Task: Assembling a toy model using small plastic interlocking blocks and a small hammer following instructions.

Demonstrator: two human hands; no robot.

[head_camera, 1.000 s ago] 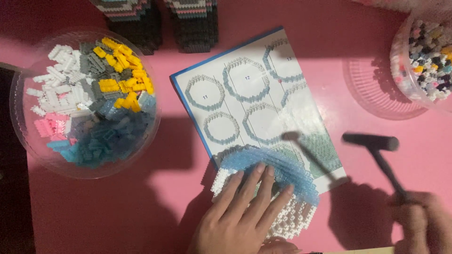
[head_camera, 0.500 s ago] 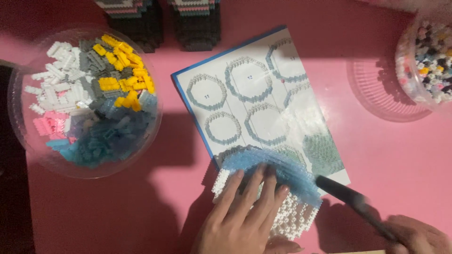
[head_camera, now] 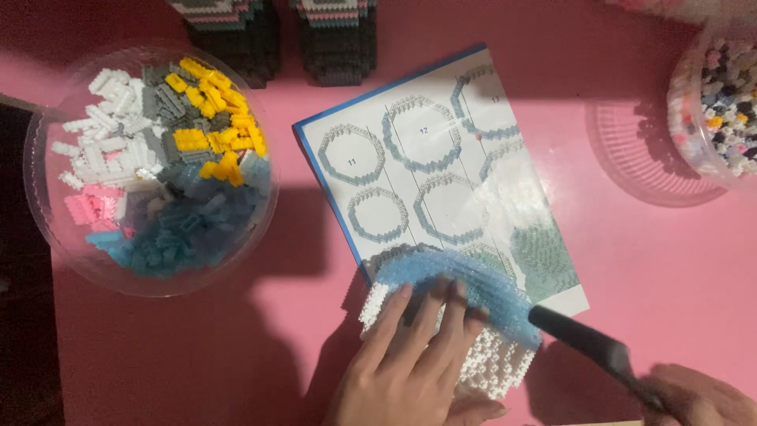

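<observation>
My left hand (head_camera: 410, 363) lies flat, fingers spread, on a round brick model (head_camera: 465, 315) with a pale blue top and white studded sides at the bottom centre. My right hand (head_camera: 698, 398), at the bottom right corner, grips the handle of a small black hammer (head_camera: 583, 343). The hammer's head rests against the blue right edge of the model. Under the model lies an instruction sheet (head_camera: 430, 166) printed with ring-shaped building steps.
A clear round tub (head_camera: 150, 170) of white, grey, yellow, pink and blue small bricks stands at the left. A clear tub of mixed bricks (head_camera: 721, 106) and an upturned lid (head_camera: 639, 154) sit at the right. Two dark stacked brick builds (head_camera: 276, 35) stand at the top edge.
The hammer was raised to the right a second ago; it has swung down and left, and its head now meets the model's right edge. My left hand stayed on the model.
</observation>
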